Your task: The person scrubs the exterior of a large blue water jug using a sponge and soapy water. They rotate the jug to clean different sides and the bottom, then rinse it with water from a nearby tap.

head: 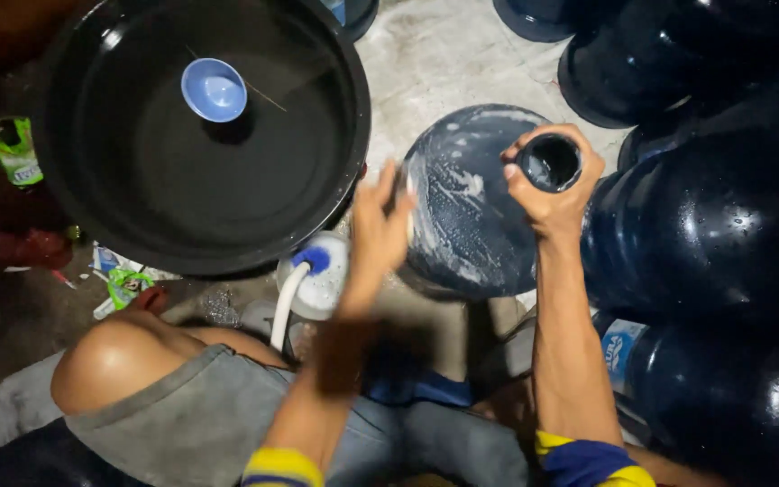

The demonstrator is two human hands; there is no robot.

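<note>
A large dark blue water jug, streaked with white soap foam, stands tilted in front of me. My right hand grips its neck, just below the open mouth. My left hand presses against the jug's soapy left side; it looks blurred, and whatever is under its fingers is hidden. Both arms reach forward from yellow and blue sleeve cuffs.
A big black basin of water with a small blue bowl floating in it sits at the left. A white container with a blue cap and white hose stands by my knee. Several more dark jugs crowd the right side.
</note>
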